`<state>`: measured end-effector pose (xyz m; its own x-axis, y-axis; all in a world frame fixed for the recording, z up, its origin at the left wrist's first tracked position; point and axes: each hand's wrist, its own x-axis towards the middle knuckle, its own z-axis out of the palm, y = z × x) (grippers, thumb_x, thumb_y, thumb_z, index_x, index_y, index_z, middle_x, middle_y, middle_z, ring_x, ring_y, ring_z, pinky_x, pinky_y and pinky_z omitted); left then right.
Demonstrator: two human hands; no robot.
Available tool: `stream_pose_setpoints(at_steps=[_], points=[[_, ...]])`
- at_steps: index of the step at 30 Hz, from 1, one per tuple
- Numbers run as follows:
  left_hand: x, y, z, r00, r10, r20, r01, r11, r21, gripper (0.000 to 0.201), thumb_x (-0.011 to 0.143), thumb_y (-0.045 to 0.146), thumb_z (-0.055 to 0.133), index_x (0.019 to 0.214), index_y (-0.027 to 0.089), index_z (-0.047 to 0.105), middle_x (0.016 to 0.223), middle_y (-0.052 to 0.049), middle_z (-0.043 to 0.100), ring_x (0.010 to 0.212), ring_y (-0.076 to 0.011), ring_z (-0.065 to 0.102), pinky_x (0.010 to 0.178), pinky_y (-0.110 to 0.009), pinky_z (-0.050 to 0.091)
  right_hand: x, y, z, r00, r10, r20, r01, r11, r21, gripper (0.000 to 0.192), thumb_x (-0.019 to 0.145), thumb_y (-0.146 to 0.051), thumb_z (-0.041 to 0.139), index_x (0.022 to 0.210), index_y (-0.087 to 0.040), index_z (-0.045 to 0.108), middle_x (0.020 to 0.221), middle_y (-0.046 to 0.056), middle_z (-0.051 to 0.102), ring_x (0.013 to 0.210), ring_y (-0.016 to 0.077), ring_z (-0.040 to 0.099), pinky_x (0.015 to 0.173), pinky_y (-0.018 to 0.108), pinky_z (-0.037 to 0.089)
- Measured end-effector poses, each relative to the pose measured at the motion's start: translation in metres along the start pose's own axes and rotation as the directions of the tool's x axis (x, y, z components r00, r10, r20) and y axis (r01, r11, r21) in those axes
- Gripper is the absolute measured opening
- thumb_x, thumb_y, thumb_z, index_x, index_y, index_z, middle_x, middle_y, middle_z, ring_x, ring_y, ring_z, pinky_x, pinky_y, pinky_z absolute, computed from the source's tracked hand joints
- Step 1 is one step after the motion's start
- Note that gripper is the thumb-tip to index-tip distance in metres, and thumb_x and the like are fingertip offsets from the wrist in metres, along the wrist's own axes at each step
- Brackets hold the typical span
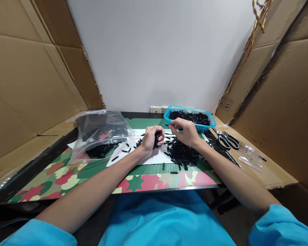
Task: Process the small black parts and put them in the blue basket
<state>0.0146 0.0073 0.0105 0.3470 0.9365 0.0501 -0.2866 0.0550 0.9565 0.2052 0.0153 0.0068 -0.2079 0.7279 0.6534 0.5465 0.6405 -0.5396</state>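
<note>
My left hand [149, 140] is closed around a bunch of small black elongated pieces [156, 137], above a white sheet of paper [129, 158]. My right hand [187, 132] is raised just in front of the blue basket, thumb and fingertips pinched. A tiny dark bit shows at those fingertips, apparently one small black piece [167, 125]. Below the right hand, a heap of the same black pieces [183, 153] spreads over the paper's right side. Several loose ones lie scattered around the left hand and along the front.
A blue plastic basket [187, 108] full of black pieces stands at the back. On the left lies a clear zip bag [105, 123] with more inside. Scissors [228, 140] and a small clear bag [250, 158] are at right. Cardboard walls [284, 92] flank the table; twisted wires [248, 44] hang at right.
</note>
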Motion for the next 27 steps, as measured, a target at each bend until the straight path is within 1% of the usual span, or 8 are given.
stream_pose_setpoints(at_steps=[3,5,8,12,16,20,23,27], points=[[0.001,-0.001,-0.002,0.998,-0.057,-0.002,0.057,0.998,-0.029,0.022,0.077,0.032,0.062,0.060,0.018,0.056,0.050,0.006,0.037,0.037,-0.0075,0.036,0.035,-0.019,0.021,0.010,0.013,-0.010,0.990,0.019,-0.140,-0.046,0.980,-0.193,0.026,0.103,-0.035,0.054,0.094,-0.018,0.071,0.097,0.015,0.073,0.101,0.0322,0.064,0.101,0.052,0.041],[0.001,-0.001,-0.002,0.995,-0.100,-0.001,0.100,0.994,-0.047,0.022,0.077,0.033,0.060,0.061,0.019,0.054,0.051,0.006,0.036,0.037,-0.0073,0.034,0.035,-0.019,0.021,0.015,0.021,-0.013,0.981,0.017,-0.193,-0.070,0.960,-0.271,0.024,0.102,-0.035,0.056,0.105,-0.015,0.071,0.105,0.019,0.072,0.111,0.0374,0.058,0.105,0.057,0.035],[0.001,0.001,-0.003,0.985,-0.170,0.005,0.170,0.983,-0.061,0.023,0.080,0.035,0.056,0.064,0.019,0.055,0.052,0.006,0.036,0.036,-0.0077,0.033,0.034,-0.019,0.021,0.014,0.024,-0.013,0.987,-0.033,-0.160,-0.019,0.950,-0.312,0.031,0.099,-0.037,0.063,0.120,-0.014,0.068,0.115,0.021,0.070,0.114,0.0393,0.055,0.103,0.056,0.036],[-0.001,0.002,-0.002,0.964,-0.265,0.026,0.266,0.963,-0.047,0.028,0.087,0.040,0.052,0.070,0.019,0.058,0.050,0.006,0.037,0.034,-0.0089,0.032,0.033,-0.019,0.019,0.004,0.011,-0.005,0.986,-0.164,0.002,0.160,0.961,-0.226,0.023,0.104,-0.037,0.058,0.114,-0.021,0.072,0.109,0.013,0.073,0.105,0.0308,0.060,0.098,0.046,0.045],[-0.001,0.001,0.001,0.939,-0.341,0.035,0.343,0.938,-0.043,0.033,0.090,0.046,0.052,0.068,0.024,0.043,0.048,0.005,0.038,0.032,-0.0094,0.031,0.033,-0.018,0.016,-0.002,-0.003,0.007,0.953,-0.272,0.135,0.281,0.958,-0.051,0.018,0.104,-0.035,0.062,0.100,-0.024,0.076,0.101,0.007,0.074,0.095,0.0236,0.065,0.091,0.038,0.051],[0.000,0.001,0.002,0.928,-0.371,0.025,0.372,0.927,-0.048,0.035,0.092,0.047,0.050,0.069,0.025,0.035,0.048,0.006,0.037,0.032,-0.0094,0.031,0.033,-0.017,0.016,-0.003,-0.005,0.013,0.949,-0.280,0.148,0.275,0.960,0.052,0.015,0.102,-0.033,0.067,0.098,-0.023,0.077,0.101,0.007,0.073,0.095,0.0229,0.065,0.089,0.037,0.051],[0.000,0.001,0.002,0.924,-0.380,0.027,0.381,0.924,-0.041,0.034,0.092,0.046,0.050,0.069,0.025,0.036,0.049,0.006,0.038,0.032,-0.0092,0.032,0.033,-0.017,0.017,-0.003,-0.004,0.013,0.955,-0.257,0.148,0.245,0.965,0.092,0.014,0.100,-0.033,0.069,0.095,-0.022,0.076,0.101,0.007,0.071,0.095,0.0228,0.064,0.088,0.038,0.049],[0.000,0.001,0.003,0.928,-0.372,0.035,0.373,0.927,-0.031,0.031,0.092,0.043,0.051,0.070,0.024,0.040,0.050,0.006,0.039,0.033,-0.0091,0.033,0.033,-0.016,0.017,-0.002,-0.003,0.013,0.964,-0.215,0.159,0.196,0.972,0.129,0.015,0.101,-0.033,0.067,0.092,-0.022,0.072,0.100,0.007,0.069,0.093,0.0218,0.062,0.080,0.034,0.048]])
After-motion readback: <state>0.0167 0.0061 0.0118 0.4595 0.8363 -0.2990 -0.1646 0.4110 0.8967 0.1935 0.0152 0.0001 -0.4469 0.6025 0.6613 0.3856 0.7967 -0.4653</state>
